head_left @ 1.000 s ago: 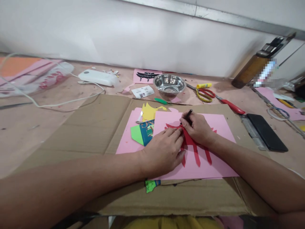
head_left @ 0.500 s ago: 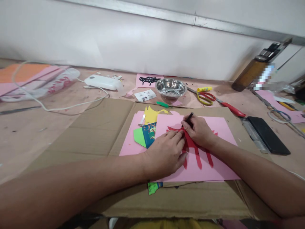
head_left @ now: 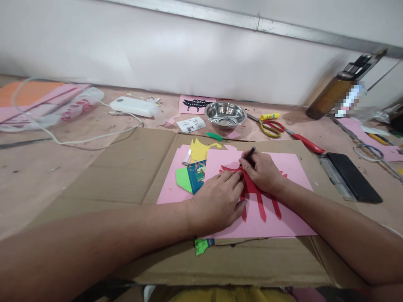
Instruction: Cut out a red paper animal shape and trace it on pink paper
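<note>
A black pen (head_left: 251, 153) is pinched in my right hand (head_left: 262, 171), its tip down by the upper edge of a red paper cutout (head_left: 260, 205). The cutout has pointed legs and lies on a pink sheet (head_left: 296, 222). My left hand (head_left: 218, 203) rests flat over the cutout's left side, fingers stretched out and pressing it to the sheet. Part of the red shape is hidden under both hands. Left of the pink sheet, partly beneath it, are a yellow paper scrap (head_left: 199, 152), a bright green piece (head_left: 183, 179) and a dark blue printed piece (head_left: 197, 174).
Cardboard (head_left: 126, 167) lies under the papers. Behind stand a steel bowl (head_left: 226, 116), scissors (head_left: 270, 128), a yellow tube (head_left: 270, 116) and a red-handled cutter (head_left: 307, 143). A black phone (head_left: 354, 178) lies right, a white device with cable (head_left: 134, 106) left, and a brown bottle (head_left: 330, 96) leans far right.
The view has shifted very slightly. Both hands, the pen and the red cutout show almost no visible movement.
</note>
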Available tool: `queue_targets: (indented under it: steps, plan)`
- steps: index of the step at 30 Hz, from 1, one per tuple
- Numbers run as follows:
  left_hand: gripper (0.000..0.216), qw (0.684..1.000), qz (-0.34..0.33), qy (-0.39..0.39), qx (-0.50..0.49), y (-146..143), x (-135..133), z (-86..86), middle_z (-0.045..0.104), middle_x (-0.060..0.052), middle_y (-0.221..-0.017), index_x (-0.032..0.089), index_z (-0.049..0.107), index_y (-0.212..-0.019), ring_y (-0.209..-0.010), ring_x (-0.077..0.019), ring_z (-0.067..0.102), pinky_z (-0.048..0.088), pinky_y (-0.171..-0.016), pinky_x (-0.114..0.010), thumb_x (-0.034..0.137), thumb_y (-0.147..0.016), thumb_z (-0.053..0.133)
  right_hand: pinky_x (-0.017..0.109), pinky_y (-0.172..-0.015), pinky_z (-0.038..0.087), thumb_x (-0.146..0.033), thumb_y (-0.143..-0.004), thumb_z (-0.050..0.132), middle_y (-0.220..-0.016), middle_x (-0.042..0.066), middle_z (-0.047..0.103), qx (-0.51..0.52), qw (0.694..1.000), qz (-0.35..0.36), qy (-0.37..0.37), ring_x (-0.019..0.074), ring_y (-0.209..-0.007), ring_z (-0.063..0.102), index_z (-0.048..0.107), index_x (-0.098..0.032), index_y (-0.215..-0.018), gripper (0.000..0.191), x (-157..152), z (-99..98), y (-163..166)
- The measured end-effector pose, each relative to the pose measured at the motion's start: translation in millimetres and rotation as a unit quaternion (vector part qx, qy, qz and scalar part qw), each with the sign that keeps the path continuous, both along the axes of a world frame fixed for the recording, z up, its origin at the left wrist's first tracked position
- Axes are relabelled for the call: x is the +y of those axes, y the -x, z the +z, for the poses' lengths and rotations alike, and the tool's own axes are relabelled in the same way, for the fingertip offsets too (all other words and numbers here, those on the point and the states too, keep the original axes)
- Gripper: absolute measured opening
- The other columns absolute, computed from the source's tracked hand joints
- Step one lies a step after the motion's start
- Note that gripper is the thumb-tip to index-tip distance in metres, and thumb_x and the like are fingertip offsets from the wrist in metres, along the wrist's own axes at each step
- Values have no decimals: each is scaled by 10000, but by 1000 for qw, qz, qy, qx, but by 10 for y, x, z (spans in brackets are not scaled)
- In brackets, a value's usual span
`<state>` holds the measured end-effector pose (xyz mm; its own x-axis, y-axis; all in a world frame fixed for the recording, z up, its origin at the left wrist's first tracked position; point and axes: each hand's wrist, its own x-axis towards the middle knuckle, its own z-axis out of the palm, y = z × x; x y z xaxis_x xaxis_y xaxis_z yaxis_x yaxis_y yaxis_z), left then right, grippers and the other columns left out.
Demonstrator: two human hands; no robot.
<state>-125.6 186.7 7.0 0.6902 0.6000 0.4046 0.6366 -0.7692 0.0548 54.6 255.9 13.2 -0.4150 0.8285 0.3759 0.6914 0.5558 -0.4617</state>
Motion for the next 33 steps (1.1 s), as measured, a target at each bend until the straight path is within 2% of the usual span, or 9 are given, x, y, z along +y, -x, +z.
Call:
queue_targets:
  steps: [12, 33]
  plan:
    - [348, 1000, -1, 13, 0, -4, -2, 14, 690, -191, -1152, 51, 665, -1131, -1095, -296, 637, 523, -988, -439, 311, -922, 568, 295, -641, 442, -300, -924, 503, -807, 83, 702, 1, 1000, -1, -3, 193, -696, 624, 639, -173, -884, 191, 7, -13, -4]
    - [395, 999, 3, 33, 12, 4, -1, 25, 679, -200, -1184, 29, 643, -1186, -1092, -301, 638, 519, -983, -434, 316, -940, 529, 312, -683, 446, -322, -925, 469, -832, 94, 693, -4, 1000, 10, 5, 211, -740, 619, 628, -162, -915, 225, 24, -15, -21]
